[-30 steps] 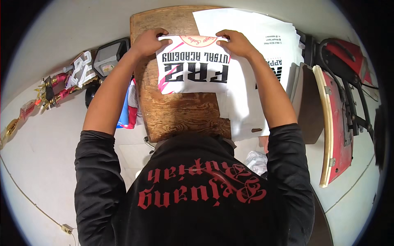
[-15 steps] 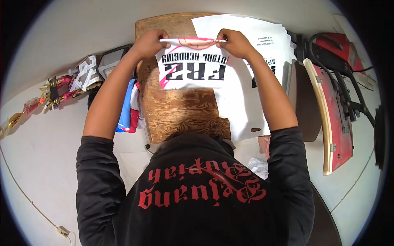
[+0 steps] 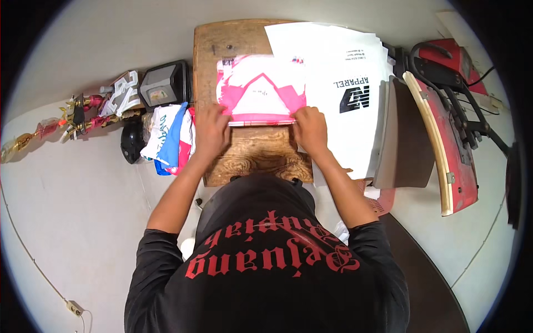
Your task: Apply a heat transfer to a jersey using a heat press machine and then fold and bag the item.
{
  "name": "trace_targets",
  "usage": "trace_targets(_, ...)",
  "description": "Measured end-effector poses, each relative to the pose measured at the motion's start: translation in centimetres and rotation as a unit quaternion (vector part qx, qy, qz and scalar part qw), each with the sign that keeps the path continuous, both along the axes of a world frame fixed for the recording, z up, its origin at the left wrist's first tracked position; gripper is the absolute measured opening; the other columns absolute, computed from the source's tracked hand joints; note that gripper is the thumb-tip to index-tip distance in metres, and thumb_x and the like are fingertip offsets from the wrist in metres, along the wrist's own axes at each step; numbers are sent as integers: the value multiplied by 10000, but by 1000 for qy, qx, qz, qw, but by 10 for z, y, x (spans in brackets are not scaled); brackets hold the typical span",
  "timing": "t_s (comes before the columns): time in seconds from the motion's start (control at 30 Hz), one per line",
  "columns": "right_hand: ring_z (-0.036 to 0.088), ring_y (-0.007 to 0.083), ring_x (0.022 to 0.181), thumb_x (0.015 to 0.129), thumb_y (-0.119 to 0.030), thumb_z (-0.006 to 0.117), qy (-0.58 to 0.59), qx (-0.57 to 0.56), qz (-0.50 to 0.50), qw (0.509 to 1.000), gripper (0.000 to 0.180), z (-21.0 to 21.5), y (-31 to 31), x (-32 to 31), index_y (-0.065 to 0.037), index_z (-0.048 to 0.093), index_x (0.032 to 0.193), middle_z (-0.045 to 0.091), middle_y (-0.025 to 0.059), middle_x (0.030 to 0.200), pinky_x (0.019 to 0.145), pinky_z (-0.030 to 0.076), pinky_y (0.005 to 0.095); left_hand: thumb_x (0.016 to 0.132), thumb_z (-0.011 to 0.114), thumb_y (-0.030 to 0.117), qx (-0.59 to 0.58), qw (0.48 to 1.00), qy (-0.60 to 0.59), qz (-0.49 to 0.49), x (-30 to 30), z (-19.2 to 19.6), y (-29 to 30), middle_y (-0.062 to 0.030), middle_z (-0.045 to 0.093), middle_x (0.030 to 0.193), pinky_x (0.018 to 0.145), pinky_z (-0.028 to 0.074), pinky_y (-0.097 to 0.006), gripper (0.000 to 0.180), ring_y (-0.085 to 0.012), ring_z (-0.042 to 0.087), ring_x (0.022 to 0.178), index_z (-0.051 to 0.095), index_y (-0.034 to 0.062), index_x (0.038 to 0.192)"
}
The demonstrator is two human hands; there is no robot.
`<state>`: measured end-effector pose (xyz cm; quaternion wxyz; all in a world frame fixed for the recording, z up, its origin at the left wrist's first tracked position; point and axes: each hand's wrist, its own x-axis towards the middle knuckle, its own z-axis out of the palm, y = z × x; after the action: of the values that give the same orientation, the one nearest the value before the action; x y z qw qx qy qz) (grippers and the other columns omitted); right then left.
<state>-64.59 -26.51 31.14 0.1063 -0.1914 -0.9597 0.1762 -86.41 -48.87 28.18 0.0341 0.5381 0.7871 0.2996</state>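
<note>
A folded white and pink jersey [image 3: 264,91] lies on the wooden table [image 3: 255,147], its pink-edged fold along the near side. At the jersey's near left corner, my left hand [image 3: 212,130] is closed, fingertips pinching the edge. My right hand [image 3: 311,129] grips the near right corner in the same way. Part of each thumb and finger is hidden by the cloth and the hand itself.
White printed plastic bags [image 3: 347,66] are stacked right of the jersey, partly over the table. Further right stands a red-topped heat press [image 3: 444,144]. Folded garments [image 3: 172,136], a grey-black box [image 3: 164,86] and trophies [image 3: 83,116] sit on the left.
Both hands have come down from the far edge toward me. The jersey has been turned over, hiding its black lettering and showing a pink and white face with a neckline.
</note>
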Motion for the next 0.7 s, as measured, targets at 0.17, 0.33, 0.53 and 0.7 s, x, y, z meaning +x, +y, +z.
trace_targets(0.17, 605, 329, 962, 760, -55, 782, -24, -113, -26, 993, 215, -39, -60, 54, -96, 692, 950, 634, 95, 991, 810, 490, 452, 766, 727, 69, -39, 993, -112, -1, 55, -23, -63, -191, 581, 1277, 1047, 417, -515, 340, -413, 532, 1238, 689, 75, 1104)
trace_targets(0.33, 630, 325, 1011, 854, -68, 700, 13, -174, -201, 964, 179, -34, -59, 53, -63, 698, 1033, 670, 116, 1028, 881, 509, 436, 902, 690, 66, 36, 938, -284, 193, 53, -21, -63, -145, 685, 994, 848, 529, -378, 210, -271, 669, 921, 689, 15, 1105)
trace_targets(0.53, 719, 320, 942, 891, -188, 687, 50, -251, -326, 910, 291, -61, -9, 10, -22, 732, 1125, 748, 166, 1001, 854, 555, 403, 919, 752, 279, 32, 885, -355, 301, -9, -52, 2, -133, 770, 962, 812, 553, -328, 377, -209, 727, 882, 731, -12, 1158)
trace_targets(0.7, 726, 333, 991, 861, -353, 766, -31, -262, -385, 884, 457, -74, 17, -19, -45, 736, 1197, 762, 160, 1059, 883, 557, 418, 841, 826, 433, -102, 885, -329, 312, -32, -48, 45, -164, 769, 914, 806, 564, -375, 509, -274, 745, 863, 755, -25, 1052)
